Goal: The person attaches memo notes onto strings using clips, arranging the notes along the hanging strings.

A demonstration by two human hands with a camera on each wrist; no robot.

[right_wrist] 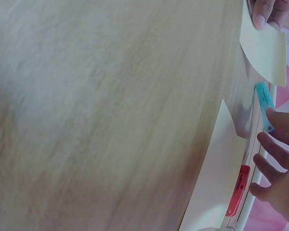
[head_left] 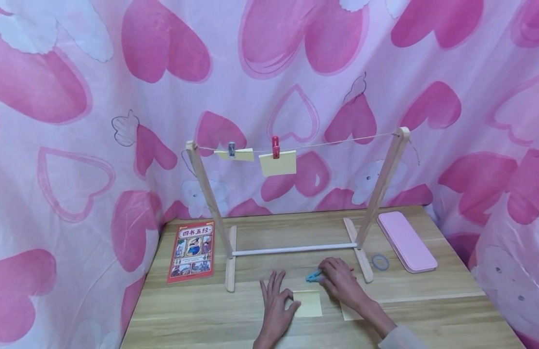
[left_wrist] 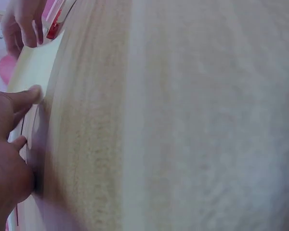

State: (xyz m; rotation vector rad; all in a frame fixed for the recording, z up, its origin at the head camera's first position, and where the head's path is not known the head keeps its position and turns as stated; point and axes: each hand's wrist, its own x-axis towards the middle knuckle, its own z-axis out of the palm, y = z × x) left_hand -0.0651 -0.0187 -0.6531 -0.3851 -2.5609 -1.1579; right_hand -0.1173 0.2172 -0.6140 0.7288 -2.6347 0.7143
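My left hand (head_left: 276, 308) pinches the left edge of a yellow paper note (head_left: 309, 304) on the table, thumb and forefinger meeting there while the other fingers spread out. In the left wrist view the same note (left_wrist: 37, 67) looks slightly curved. Just behind it, my right hand (head_left: 342, 281) holds a teal clothespin (head_left: 313, 276) between thumb and forefinger; its other fingers are spread in the right wrist view. Under the right forearm lies a second yellow note (head_left: 349, 312), partly hidden. Beside those fingers is a red clothespin (right_wrist: 238, 190), mostly covered in the head view.
A wooden stand with a white crossbar (head_left: 295, 250) carries a string (head_left: 335, 142). On the string, a grey clothespin (head_left: 232, 150) and a red clothespin (head_left: 276, 147) hold yellow notes. A booklet (head_left: 193, 252) lies left; a tape ring (head_left: 380, 262) and pink case (head_left: 406, 241) lie right.
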